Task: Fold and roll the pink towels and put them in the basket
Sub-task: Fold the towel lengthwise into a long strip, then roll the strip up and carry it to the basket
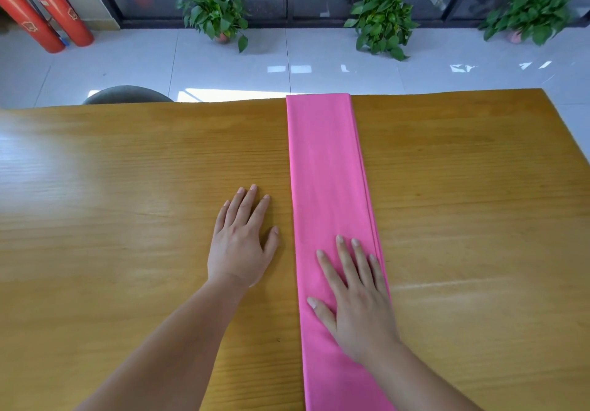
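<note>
Running lengthwise from the near edge of the wooden table (127, 171) to its far edge, the folded pink towel (322, 161) is pressed flat by the spread right hand (357, 295), the open left hand (241, 241) lying just beside it.

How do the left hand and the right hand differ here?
The left hand lies on the bare table beside the towel; the right hand lies on the towel. The left hand is farther up the table; the right hand is nearer the camera. The left hand has its fingers close together; the right hand splays them wider. Both are flat, palm down, holding nothing.
</note>
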